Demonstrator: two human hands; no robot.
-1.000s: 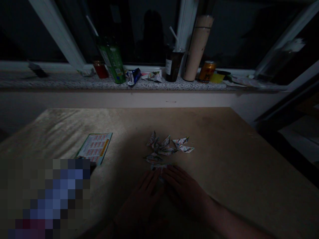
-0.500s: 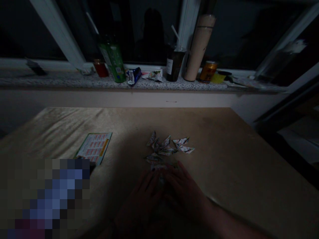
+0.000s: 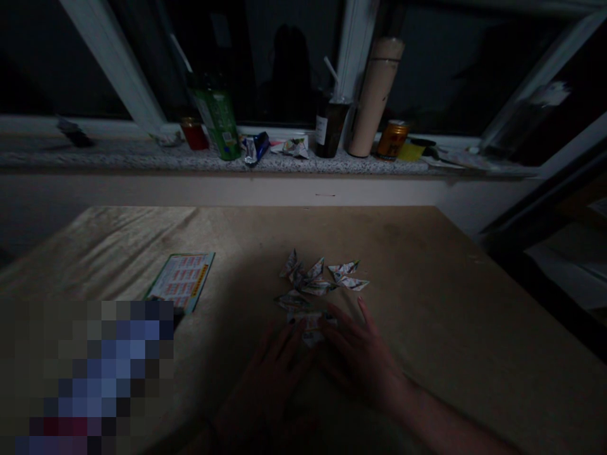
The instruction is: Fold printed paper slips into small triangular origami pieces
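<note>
A small printed piece of paper (image 3: 311,323) lies on the table, partly hidden by fingers. My left hand (image 3: 275,363) rests with its fingers stretched out at the paper's left side. At its right side is my right hand (image 3: 364,346), fingers spread and fingertips on or just over the paper. Just beyond the hands are several folded paper pieces (image 3: 317,285) with pointed ends, bunched together, and another pointed folded piece (image 3: 349,275) sits to their right. The light is dim, and the left hand is in deep shadow.
A printed card (image 3: 183,278) lies left on the wooden table (image 3: 427,291), beside a pixelated blurred area. On the granite sill (image 3: 165,161) stand a green bottle (image 3: 218,120), a dark cup with a straw (image 3: 329,129), a tall pink flask (image 3: 374,101) and an orange can (image 3: 392,140).
My right hand has shifted right and its fingers have spread, so more of the paper shows. My left hand stays almost in place. The view has tilted slightly up.
</note>
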